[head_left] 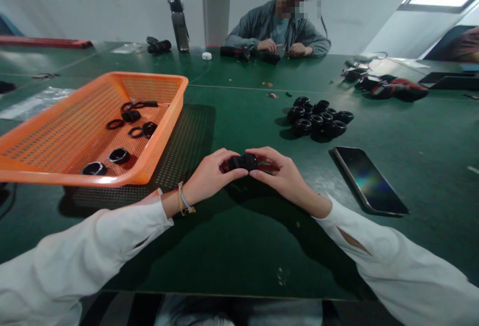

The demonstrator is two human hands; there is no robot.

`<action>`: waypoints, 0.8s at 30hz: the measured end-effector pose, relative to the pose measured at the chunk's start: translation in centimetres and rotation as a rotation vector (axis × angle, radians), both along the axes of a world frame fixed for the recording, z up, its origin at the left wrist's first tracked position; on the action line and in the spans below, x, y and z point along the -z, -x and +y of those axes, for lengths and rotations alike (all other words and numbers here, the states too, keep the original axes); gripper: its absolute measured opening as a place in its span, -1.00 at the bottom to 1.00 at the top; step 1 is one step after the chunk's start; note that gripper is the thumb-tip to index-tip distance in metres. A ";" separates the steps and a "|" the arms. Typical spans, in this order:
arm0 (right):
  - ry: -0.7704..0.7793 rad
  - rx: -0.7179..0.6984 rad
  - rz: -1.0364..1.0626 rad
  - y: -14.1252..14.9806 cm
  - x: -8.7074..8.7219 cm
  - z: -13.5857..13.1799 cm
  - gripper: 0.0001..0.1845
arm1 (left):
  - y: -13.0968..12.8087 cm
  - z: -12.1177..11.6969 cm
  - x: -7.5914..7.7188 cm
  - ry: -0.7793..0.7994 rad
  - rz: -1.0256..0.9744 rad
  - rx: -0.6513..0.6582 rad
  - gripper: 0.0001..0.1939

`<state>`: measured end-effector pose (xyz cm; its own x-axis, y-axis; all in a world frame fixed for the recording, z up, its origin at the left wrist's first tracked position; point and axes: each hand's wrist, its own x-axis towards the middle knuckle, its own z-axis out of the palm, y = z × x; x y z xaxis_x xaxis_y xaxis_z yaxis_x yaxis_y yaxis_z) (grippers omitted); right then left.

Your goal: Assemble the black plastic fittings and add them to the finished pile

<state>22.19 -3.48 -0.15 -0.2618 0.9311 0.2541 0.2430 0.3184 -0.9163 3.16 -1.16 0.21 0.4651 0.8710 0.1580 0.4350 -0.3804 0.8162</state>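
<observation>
The fingertips of the left hand and right hand are pinched around opposite ends of a small black part, held just above the green table. The work in hand looks like a two-handed fitting or turning of this part; such a move would call for both pinches staying firm and the ends in line. Whether it is one piece or two cannot be told.

The orange basket, with black rings inside, has its rim near the left wrist, limiting sideways travel there. A phone lies beside the right forearm. A cluster of black parts sits beyond the right hand, with some green surface between. The table's near edge runs below the forearms; a co-worker sits across it.
</observation>
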 end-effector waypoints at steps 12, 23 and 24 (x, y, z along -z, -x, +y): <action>0.069 -0.001 0.040 0.1 0.2 0.2 -0.51 | 0.3 -0.4 0.0 0.099 -0.170 0.097 -0.64; 0.063 0.075 0.045 0.1 -0.1 0.0 -0.66 | 0.1 0.1 0.6 0.310 -0.353 0.071 -0.72; 0.063 0.062 0.037 0.1 -0.1 0.0 -0.64 | 0.1 0.1 0.6 0.315 -0.361 0.063 -0.72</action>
